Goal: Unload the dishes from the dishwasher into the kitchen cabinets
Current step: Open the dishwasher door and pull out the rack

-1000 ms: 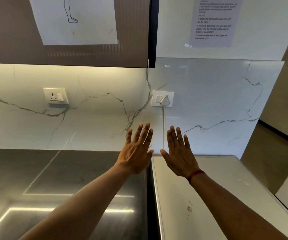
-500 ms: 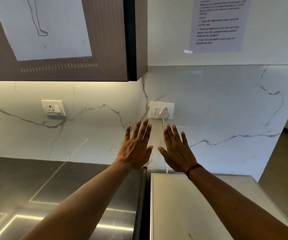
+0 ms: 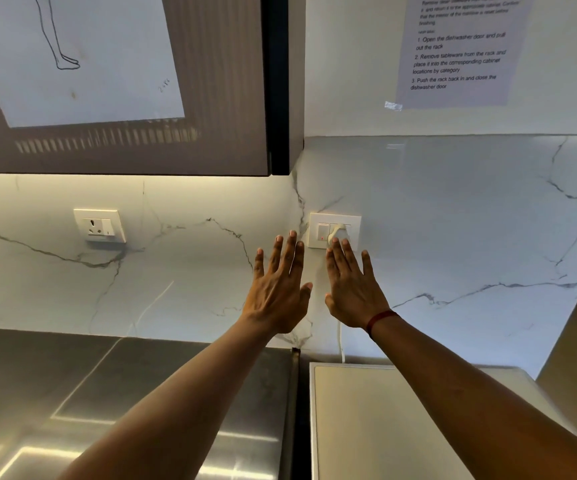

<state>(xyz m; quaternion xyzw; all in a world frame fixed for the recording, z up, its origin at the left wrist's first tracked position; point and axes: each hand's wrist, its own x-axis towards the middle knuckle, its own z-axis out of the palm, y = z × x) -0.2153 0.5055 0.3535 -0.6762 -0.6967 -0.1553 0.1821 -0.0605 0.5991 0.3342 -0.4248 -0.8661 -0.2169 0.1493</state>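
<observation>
**Hand state.** The left hand (image 3: 276, 292) and the right hand (image 3: 356, 292) are both held out in front of the marble wall, palms forward, fingers straight and spread. Neither holds anything. They are just beside each other and do not touch.

**Location of the task items.** No dishes are in view. A white-topped unit (image 3: 401, 427) stands below the right hand, beside the steel tabletop (image 3: 72, 393). A cord (image 3: 341, 344) runs up from behind it to the wall socket (image 3: 335, 230). It is probably the dishwasher, but its door and rack are out of frame. The cabinet (image 3: 210, 98) hangs closed above the tabletop, to the upper left of the hands.

**Progress.** Unloading appears not to have begun. The door must be opened first.

**Handling notes (judgement).**
- Expect tableware to be stiff and breakable.
- Expect some items to be wet and therefore slippery.
- Grip plates at the rim, thumb on top and fingers beneath.
- Take cups by the handle or around the body.
- Support heavier stacks from below with both hands.
</observation>
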